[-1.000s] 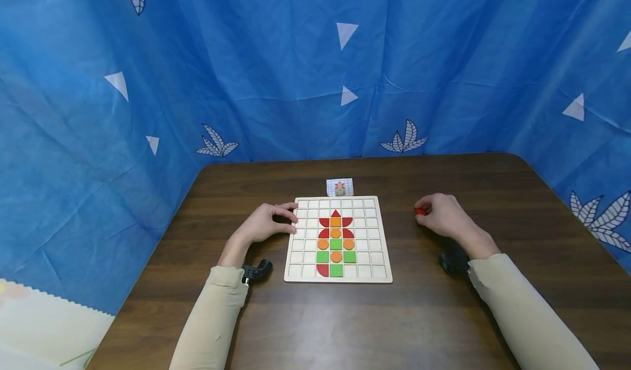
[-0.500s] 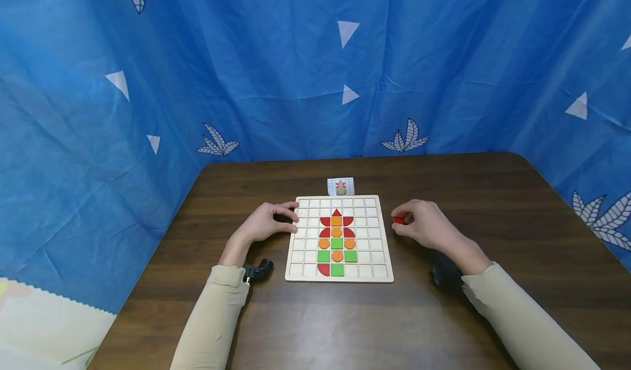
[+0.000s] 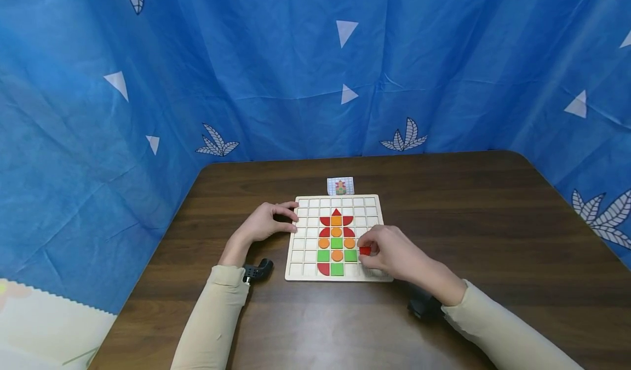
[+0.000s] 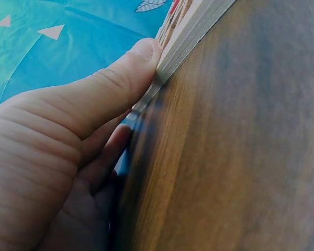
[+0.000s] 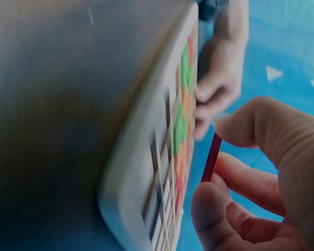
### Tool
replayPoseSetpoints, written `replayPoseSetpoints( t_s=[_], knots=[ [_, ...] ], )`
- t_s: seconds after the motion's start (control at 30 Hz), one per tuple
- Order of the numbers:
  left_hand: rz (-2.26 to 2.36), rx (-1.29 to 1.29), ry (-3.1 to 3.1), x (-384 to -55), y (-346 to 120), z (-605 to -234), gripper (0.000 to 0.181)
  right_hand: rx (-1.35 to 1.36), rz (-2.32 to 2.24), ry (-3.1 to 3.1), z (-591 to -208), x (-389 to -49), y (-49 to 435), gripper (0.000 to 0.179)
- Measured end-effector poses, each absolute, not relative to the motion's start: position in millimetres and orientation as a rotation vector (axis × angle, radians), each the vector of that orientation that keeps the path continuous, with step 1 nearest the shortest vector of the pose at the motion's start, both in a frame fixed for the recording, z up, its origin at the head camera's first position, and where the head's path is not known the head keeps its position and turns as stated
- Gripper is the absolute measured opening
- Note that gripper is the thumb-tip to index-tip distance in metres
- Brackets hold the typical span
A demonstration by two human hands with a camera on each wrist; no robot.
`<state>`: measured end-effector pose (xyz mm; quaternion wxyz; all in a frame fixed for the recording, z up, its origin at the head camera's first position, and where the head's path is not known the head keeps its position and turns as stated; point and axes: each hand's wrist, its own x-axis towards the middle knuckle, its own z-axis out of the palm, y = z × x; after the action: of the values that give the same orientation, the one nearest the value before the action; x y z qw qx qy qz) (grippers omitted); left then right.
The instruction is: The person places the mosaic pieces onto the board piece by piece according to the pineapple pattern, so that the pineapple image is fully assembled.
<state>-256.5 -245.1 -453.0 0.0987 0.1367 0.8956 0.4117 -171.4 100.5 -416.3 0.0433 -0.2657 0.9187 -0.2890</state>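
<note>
A white gridded board (image 3: 372, 212) lies on the table with flat tiles forming a flower-like figure. The figure combines a red triangle (image 3: 336, 212), an orange square (image 3: 336, 221), orange discs, green squares and red quarter-round tiles. My left hand (image 3: 263, 222) touches the board's left edge with thumb and fingertips. Over the right part of the board, my right hand (image 3: 391, 252) pinches a red tile (image 3: 365, 250) between thumb and fingers. In the right wrist view this red tile (image 5: 212, 158) appears edge-on, held above the board; its outline cannot be made out.
Behind the board's far edge lies a small card (image 3: 340, 186) printed with a similar gridded figure. The dark wooden table (image 3: 315, 326) extends around the board. A blue patterned curtain (image 3: 296, 85) hangs along the back and sides.
My right hand has moved left and nearer from the table at the right, carrying the red tile over the board. My left hand stays at the board's left edge.
</note>
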Motion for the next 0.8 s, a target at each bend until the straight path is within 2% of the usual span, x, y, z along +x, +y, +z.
replayPoseSetpoints(
  t_s=[0.33, 0.8],
  knots=[
    [1.225, 0.412, 2.648, -257, -246, -453, 0.017, -1.08, -0.796, 2.885, -428, -153, 74, 0.01],
    [1.215, 0.405, 2.652, -256, -246, -454, 0.017, -1.054, -0.729, 2.86, -431, -152, 67, 0.012]
  ],
)
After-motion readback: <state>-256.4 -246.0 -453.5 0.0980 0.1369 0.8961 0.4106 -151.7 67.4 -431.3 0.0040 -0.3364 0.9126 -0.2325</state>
